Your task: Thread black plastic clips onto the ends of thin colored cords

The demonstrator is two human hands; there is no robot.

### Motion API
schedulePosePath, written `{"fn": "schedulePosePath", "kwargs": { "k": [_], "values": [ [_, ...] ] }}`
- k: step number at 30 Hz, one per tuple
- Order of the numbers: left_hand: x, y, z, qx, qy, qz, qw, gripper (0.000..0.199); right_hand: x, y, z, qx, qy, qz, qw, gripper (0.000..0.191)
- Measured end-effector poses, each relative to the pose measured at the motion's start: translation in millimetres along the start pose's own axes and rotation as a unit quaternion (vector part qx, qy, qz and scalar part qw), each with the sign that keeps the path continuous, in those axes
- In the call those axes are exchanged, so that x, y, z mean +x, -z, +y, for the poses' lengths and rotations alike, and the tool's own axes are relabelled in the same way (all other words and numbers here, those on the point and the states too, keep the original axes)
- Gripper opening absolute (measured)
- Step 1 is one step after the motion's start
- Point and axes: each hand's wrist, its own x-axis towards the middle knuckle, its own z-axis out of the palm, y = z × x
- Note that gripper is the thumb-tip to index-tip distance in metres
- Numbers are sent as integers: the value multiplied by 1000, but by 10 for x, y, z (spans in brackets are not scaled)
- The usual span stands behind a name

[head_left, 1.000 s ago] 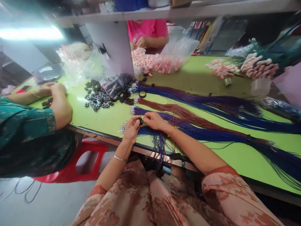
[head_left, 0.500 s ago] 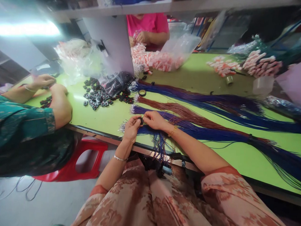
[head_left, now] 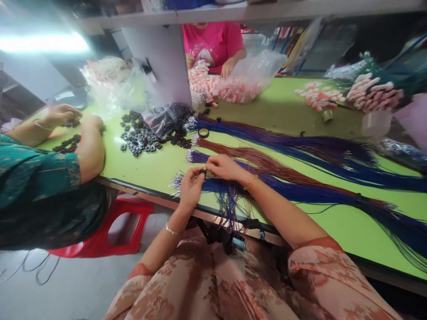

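Note:
My left hand (head_left: 192, 187) is closed in a pinch around a small black plastic connector (head_left: 203, 173), mostly covered by the fingers. Right beside it, my right hand (head_left: 223, 168) has thumb and forefinger pressed together at the connector; what they hold is too small to make out. Blue and brown wires (head_left: 227, 209) hang below the hands over the table edge, with black connectors (head_left: 228, 240) at my lap. Under and behind my hands lie a blue wire bundle (head_left: 296, 192), a purple one (head_left: 196, 156) and a brown one (head_left: 248, 154), their metal-tipped ends to the left.
Loose black connectors (head_left: 139, 141) are heaped at left beside a plastic bag (head_left: 166, 118). A tape roll (head_left: 203, 132) lies behind my hands. One co-worker's arm (head_left: 91, 148) rests at left, near a red stool (head_left: 134, 222); another person (head_left: 213, 45) sits opposite, behind pink-white pieces (head_left: 233, 88).
My hands stay together at the connector, the left hand turned slightly more upright. The person opposite has moved their hands apart. The whole view has shifted slightly.

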Motion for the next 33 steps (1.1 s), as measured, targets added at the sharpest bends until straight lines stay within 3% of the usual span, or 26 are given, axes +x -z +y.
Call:
{"fn": "schedulePosePath", "kwargs": {
  "k": [2,3,5,7,8,9,10,12,14,16,18,19,21,25,29,31,33],
  "values": [
    [-245,-112,116,129,-164,-37,977,19,9,46,-18,20,-6,-1,1000,22],
    [-380,-182,167,178,-253,-89,947,19,3,37,-41,18,-6,-6,1000,20],
    [-634,-330,234,245,-393,-260,848,24,-33,-53,-109,-19,3,-29,999,14],
    [-825,-454,246,284,-452,-397,747,26,-86,-206,-184,-93,2,-48,994,12],
    [-879,-492,235,292,-460,-437,716,26,-112,-285,-214,-134,-1,-49,990,12],
    [-898,-504,219,292,-462,-453,704,26,-135,-357,-234,-170,-4,-46,984,14],
    [-873,-489,201,288,-460,-449,710,27,-152,-417,-244,-197,-9,-43,979,15],
    [-678,-366,171,292,-438,-376,763,28,-167,-492,-239,-229,-15,-53,972,18],
    [-286,-138,154,333,-377,-223,835,24,-165,-523,-222,-249,-17,-69,966,19],
    [239,142,133,366,-329,-125,861,32,-162,-533,-219,-267,-9,-68,961,21],
    [780,398,87,444,-235,-24,864,35,-166,-538,-233,-287,10,-57,956,25],
    [1018,500,51,486,-191,-8,853,38,-170,-540,-244,-299,20,-55,952,26],
    [1376,638,-36,547,-149,-47,822,44,-177,-542,-262,-321,34,-57,945,25],
    [1617,757,-180,596,-128,-92,788,40,-178,-533,-272,-335,44,-71,938,24],
    [1564,870,-182,574,-124,-51,808,17,-165,-522,-269,-343,48,-91,934,23],
    [1520,942,-150,552,-86,-30,829,8,-159,-517,-271,-347,42,-104,931,23],
    [1467,1018,-118,528,-34,-15,849,14,-156,-502,-280,-352,35,-116,928,23]
  ]
}}
